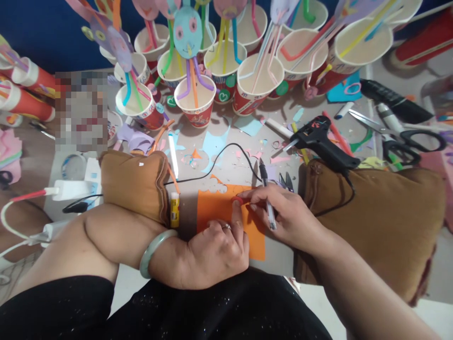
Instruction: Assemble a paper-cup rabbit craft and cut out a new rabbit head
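On a sheet of orange paper (256,236), the index finger of my left hand (219,250) presses down on a small red round piece (237,200). The other fingers of that hand are curled under, with a ring on one. My right hand (283,212) holds a pen (271,215) tucked between its fingers, its dark tip pointing up and away from the paper. The right fingertips reach the edge of the red piece. Scalloped cut-outs and drawn curves mark the paper's upper edge. A yellow glue stick (174,210) lies left of the sheet.
Brown cushions flank the paper, one left (132,184) and one right (382,226). A black glue gun (325,144) rests at the right cushion, near scissors (392,137). Its cord crosses the table. Paper cups (196,106) with straws crowd the back; paper scraps lie before them.
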Tool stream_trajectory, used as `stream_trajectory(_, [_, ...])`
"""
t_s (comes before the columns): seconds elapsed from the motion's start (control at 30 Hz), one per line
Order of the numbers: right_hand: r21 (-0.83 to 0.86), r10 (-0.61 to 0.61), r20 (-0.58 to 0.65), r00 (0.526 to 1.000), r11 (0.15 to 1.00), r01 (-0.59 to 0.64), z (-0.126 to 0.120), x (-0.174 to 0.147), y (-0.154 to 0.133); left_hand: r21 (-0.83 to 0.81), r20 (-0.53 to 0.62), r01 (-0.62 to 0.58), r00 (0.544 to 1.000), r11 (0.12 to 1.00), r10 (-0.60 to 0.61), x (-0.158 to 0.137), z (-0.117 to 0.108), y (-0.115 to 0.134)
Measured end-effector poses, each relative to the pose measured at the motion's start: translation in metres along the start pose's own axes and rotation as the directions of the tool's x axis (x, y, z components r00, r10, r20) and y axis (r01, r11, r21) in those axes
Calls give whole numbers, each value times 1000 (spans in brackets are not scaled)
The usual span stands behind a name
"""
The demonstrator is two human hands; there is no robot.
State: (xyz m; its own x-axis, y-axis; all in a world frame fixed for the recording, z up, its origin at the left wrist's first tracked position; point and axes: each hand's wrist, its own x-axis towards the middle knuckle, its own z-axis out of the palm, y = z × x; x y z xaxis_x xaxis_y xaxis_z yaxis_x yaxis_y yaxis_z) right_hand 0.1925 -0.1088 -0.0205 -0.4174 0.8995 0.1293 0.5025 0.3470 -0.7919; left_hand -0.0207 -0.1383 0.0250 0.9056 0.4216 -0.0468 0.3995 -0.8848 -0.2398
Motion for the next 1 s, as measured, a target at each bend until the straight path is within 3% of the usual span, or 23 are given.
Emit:
stream_trajectory(0.2, [28,27,-49,998,999,-25,-1,1,-1,37,7,-11,1000,999,11,1,-2,-2])
stream_trajectory(0.37, [63,-11,-110,994,998,18,-1,-1,1,19,-55,-1,999,1000,2,3,-2,-5])
stream_trajectory(0.6, [51,-19,-197,980,998,30,-6,-5,-2,43,8,-52,999,998,51,4,-8,-8])
stream_trajectory(0.73, [210,76,-326,942,978,-6,-1,-5,3,11,59,-92,994,996,91,5,-6,-9])
stream_trajectory(0.87, [368,170,-494,853,929,27,4,2,5,-55,116,-122,985,991,127,5,-3,-7])
stream_trajectory(0.93, [375,229,-497,837,927,-31,2,6,-2,-90,144,-95,984,991,107,6,-3,-6])
stream_trajectory(1.0, [330,276,-443,853,935,-131,-3,10,-13,-127,187,-61,979,990,84,8,-6,-6])
